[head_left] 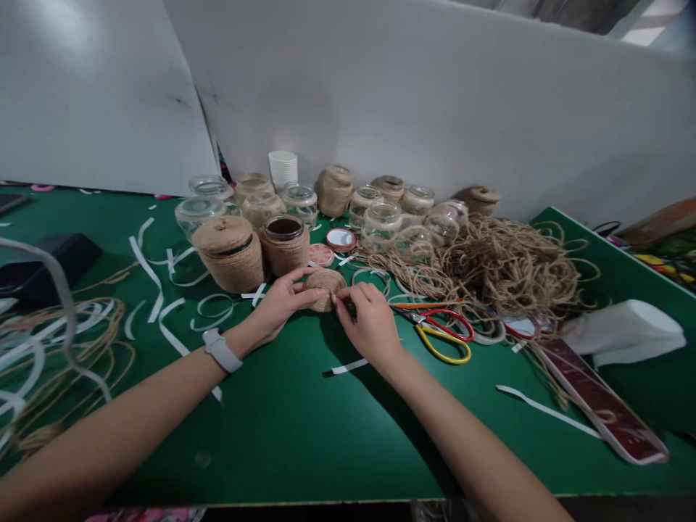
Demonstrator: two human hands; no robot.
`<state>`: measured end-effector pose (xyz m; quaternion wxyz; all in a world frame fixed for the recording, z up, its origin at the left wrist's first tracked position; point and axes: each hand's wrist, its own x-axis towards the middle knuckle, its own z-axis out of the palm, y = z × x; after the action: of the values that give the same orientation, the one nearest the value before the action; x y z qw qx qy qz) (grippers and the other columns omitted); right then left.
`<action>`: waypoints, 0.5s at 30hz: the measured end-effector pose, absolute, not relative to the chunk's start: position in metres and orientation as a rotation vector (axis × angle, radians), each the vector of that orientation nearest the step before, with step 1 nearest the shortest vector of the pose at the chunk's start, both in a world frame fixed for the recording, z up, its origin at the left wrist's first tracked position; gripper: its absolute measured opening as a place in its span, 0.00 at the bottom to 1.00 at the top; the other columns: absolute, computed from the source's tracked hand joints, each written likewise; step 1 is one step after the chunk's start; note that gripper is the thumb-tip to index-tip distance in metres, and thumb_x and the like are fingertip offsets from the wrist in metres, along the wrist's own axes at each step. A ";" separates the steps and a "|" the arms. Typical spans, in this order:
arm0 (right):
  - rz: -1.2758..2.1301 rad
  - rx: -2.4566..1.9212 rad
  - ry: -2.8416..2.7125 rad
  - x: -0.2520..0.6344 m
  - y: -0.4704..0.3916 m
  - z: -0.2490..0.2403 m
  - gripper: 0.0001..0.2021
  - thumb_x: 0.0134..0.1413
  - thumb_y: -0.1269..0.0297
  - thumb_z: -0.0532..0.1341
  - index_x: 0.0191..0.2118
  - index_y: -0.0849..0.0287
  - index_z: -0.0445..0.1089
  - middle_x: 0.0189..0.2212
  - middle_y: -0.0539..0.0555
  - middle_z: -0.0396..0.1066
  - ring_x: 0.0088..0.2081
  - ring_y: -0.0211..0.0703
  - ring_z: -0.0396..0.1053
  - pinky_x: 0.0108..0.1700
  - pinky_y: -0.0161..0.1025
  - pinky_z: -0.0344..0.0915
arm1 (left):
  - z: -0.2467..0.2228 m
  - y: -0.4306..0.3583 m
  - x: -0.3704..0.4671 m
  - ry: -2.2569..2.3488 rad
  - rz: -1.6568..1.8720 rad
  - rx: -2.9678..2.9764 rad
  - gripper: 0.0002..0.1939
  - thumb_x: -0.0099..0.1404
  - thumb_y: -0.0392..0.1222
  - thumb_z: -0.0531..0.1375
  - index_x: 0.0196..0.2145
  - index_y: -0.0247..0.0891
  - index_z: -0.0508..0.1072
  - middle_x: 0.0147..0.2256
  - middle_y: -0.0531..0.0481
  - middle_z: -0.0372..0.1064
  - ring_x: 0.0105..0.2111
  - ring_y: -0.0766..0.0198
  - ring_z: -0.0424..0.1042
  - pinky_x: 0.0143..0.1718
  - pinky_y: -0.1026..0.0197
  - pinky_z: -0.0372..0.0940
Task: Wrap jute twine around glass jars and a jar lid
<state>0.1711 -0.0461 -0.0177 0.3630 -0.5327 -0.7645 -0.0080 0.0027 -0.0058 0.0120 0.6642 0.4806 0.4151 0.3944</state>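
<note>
A round jar lid covered in coiled jute twine (325, 284) is held above the green table, its coiled face toward me. My left hand (280, 304), with a grey watch on the wrist, grips the lid's left edge between thumb and fingers. My right hand (370, 319) is closed in a pinch at the lid's right edge; the fingertips touch it, and any twine end between them is too small to make out. Just behind stand a twine-wrapped jar with a covered lid (228, 254) and an open twine-wrapped jar (286, 245).
Bare glass jars (382, 223) and paper cups (283, 170) stand along the grey partition. A tangled twine heap (511, 264) lies right, near scissors (443, 333), a white roll (625, 330) and a dark red strip-shaped box (601, 399). White tape strips (146, 272) and a black tape dispenser (51, 264) are left.
</note>
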 end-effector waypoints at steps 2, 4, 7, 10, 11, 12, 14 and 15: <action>-0.014 -1.376 -1.971 0.171 -0.046 -0.017 0.06 0.62 0.67 0.55 0.34 0.57 0.68 0.32 0.55 0.72 0.36 0.46 0.66 0.39 0.42 0.64 | 0.012 -0.006 0.003 0.935 0.884 1.101 0.24 0.46 0.41 0.71 0.42 0.37 0.72 0.37 0.50 0.77 0.36 0.63 0.75 0.40 0.63 0.69; -0.006 -1.380 -1.975 0.171 -0.046 -0.017 0.06 0.62 0.67 0.56 0.34 0.57 0.68 0.32 0.55 0.72 0.36 0.46 0.66 0.39 0.42 0.64 | 0.011 -0.006 0.003 0.941 0.883 1.124 0.21 0.46 0.42 0.71 0.38 0.37 0.72 0.36 0.51 0.75 0.36 0.63 0.75 0.39 0.62 0.68; -0.003 -1.380 -1.977 0.171 -0.046 -0.016 0.05 0.62 0.67 0.56 0.34 0.58 0.68 0.32 0.55 0.72 0.36 0.46 0.66 0.39 0.42 0.64 | 0.011 -0.006 0.002 0.950 0.900 1.172 0.18 0.47 0.43 0.71 0.34 0.37 0.71 0.33 0.53 0.72 0.35 0.64 0.72 0.38 0.63 0.67; 0.005 -1.370 -1.980 0.170 -0.047 -0.016 0.06 0.62 0.67 0.56 0.34 0.58 0.68 0.32 0.55 0.72 0.36 0.46 0.66 0.39 0.41 0.63 | 0.011 -0.006 0.001 0.946 0.900 1.252 0.16 0.50 0.47 0.69 0.33 0.37 0.71 0.31 0.54 0.69 0.34 0.65 0.70 0.37 0.64 0.65; 0.008 -1.364 -1.982 0.170 -0.047 -0.016 0.06 0.62 0.67 0.56 0.34 0.58 0.68 0.32 0.55 0.72 0.36 0.46 0.66 0.39 0.41 0.63 | 0.010 -0.006 0.001 0.946 0.898 1.286 0.16 0.51 0.48 0.68 0.33 0.37 0.71 0.31 0.54 0.69 0.33 0.65 0.69 0.36 0.64 0.64; 0.009 -1.360 -1.986 0.170 -0.048 -0.016 0.06 0.62 0.67 0.56 0.34 0.58 0.68 0.32 0.55 0.72 0.36 0.46 0.66 0.39 0.41 0.63 | 0.010 -0.005 0.001 0.953 0.899 1.333 0.16 0.52 0.49 0.67 0.33 0.37 0.71 0.31 0.54 0.68 0.33 0.65 0.68 0.35 0.64 0.63; 0.003 -1.359 -1.999 0.170 -0.048 -0.016 0.06 0.62 0.67 0.56 0.34 0.58 0.69 0.32 0.55 0.72 0.36 0.46 0.65 0.39 0.41 0.63 | 0.008 -0.004 0.002 1.002 0.906 1.473 0.15 0.54 0.51 0.64 0.30 0.37 0.69 0.28 0.55 0.66 0.30 0.66 0.65 0.32 0.65 0.61; -0.001 -1.361 -2.005 0.170 -0.048 -0.016 0.06 0.62 0.67 0.56 0.34 0.58 0.69 0.32 0.55 0.72 0.36 0.46 0.65 0.39 0.41 0.63 | 0.007 -0.003 0.002 1.032 0.910 1.543 0.15 0.56 0.53 0.63 0.28 0.37 0.68 0.26 0.56 0.64 0.29 0.66 0.63 0.31 0.65 0.59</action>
<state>0.1699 -0.0477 -0.0159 0.3516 -0.5257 -0.7746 -0.0003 0.0021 -0.0028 0.0066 0.5117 0.6413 0.4289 0.3781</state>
